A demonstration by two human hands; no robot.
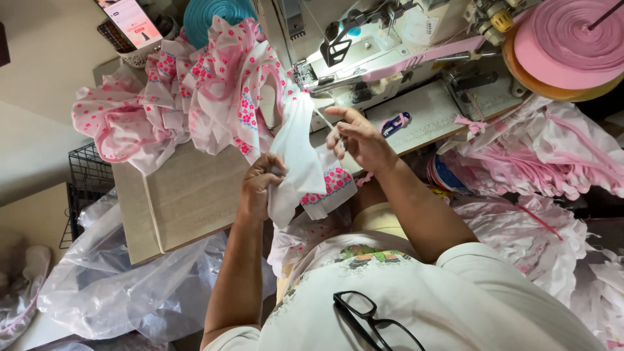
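Note:
My left hand (261, 185) is closed on the lower edge of a white cloth piece with pink flower print (300, 162). My right hand (359, 140) pinches the same piece higher up, near its right edge, fingers bent around the fabric. The cloth hangs between both hands in front of a sewing machine (364, 58). A chain of sewn pink-flowered pieces (214, 91) trails from it up to the left over the table (188, 195).
A pink ribbon roll (572, 39) sits at the top right, a teal roll (214, 13) at the top. Heaps of pink and white fabric (533, 162) lie at the right. Clear plastic bags (123, 279) and a black wire basket (88, 182) are at the left. Black glasses (370, 318) hang on my shirt.

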